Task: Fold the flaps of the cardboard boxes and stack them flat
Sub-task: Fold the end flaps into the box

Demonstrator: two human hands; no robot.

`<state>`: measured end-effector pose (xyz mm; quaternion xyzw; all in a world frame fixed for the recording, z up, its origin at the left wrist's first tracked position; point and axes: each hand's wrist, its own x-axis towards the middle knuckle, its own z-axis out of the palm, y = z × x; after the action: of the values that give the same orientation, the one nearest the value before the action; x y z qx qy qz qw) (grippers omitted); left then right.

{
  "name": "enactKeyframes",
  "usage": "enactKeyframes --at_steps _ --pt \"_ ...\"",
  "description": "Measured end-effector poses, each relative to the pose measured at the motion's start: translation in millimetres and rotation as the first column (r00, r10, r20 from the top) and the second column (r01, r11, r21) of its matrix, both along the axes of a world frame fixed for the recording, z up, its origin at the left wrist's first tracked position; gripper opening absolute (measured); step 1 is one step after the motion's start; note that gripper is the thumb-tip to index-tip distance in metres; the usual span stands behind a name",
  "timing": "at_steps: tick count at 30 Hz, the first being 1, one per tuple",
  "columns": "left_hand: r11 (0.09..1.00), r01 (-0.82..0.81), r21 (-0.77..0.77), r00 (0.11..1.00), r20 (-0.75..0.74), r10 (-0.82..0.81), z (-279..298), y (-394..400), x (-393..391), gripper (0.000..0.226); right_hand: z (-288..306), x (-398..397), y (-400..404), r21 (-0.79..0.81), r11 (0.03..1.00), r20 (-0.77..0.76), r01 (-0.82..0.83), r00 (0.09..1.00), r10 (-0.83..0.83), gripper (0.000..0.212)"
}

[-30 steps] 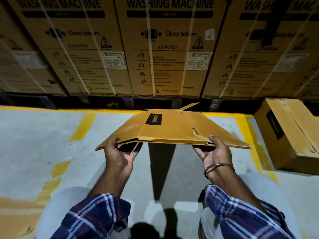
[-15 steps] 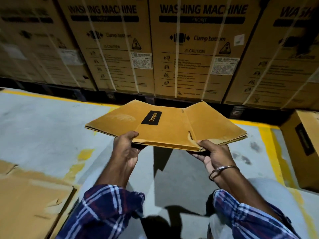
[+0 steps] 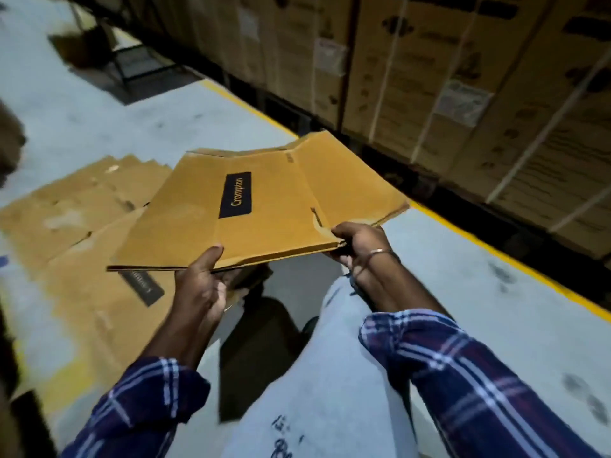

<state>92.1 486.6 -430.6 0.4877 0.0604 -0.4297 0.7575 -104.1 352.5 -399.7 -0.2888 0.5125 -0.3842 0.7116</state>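
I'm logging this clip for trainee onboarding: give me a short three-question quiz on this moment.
1. True or false: the flattened box is held by both the left hand and the right hand.
2. The stack of flat cardboard on the floor lies: A) to the person's left B) to the person's right C) on the large strapped cartons.
3. What word is printed on the held box's black label?

Key: 1 true; 2 A; 3 Crompton.
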Motion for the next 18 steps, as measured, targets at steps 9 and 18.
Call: enactKeyframes --at_steps 9,18 --pt "0.957 -0.288 0.045 0.952 -0.093 0.291 -75.5 82.7 82.6 0.038 -66.8 137.8 21.2 0.088 0.934 -0.086 -0.347 0.931 0.354 0.013" --pt "0.897 -0.441 0.031 0.895 -0.062 0.442 -116.3 78.3 107.9 0.031 -97.4 158.8 25.9 0.132 0.906 -0.05 -0.401 0.911 0.41 0.025"
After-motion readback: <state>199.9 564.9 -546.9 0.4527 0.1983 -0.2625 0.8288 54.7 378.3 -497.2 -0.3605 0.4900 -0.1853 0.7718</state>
